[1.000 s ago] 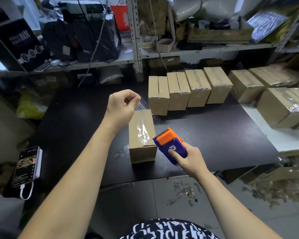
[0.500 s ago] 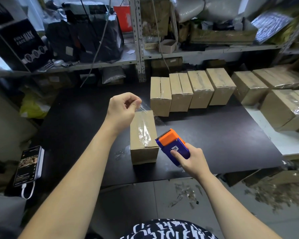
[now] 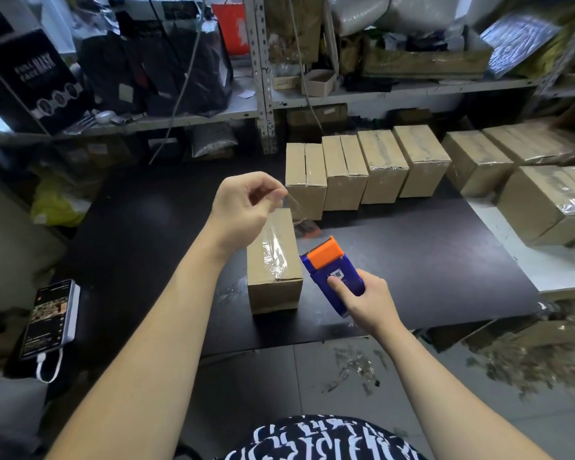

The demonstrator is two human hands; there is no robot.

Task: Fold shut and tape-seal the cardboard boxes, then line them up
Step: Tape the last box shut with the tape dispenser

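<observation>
Box (image 3: 273, 287) sits near the front of the black table (image 3: 445, 260), clear tape (image 3: 273, 250) running along its top. Left hand (image 3: 243, 207) hovers over the box's far end, thumb and forefinger pinching the tape's loose end, lifted clear of the cardboard. Right hand (image 3: 369, 300) grips the blue and orange dispenser (image 3: 332, 270) just right of the box, forefinger laid along its body. Sealed boxes (image 3: 362, 171) stand in a row behind. Phone (image 3: 52, 318) lies at the table's left edge.
</observation>
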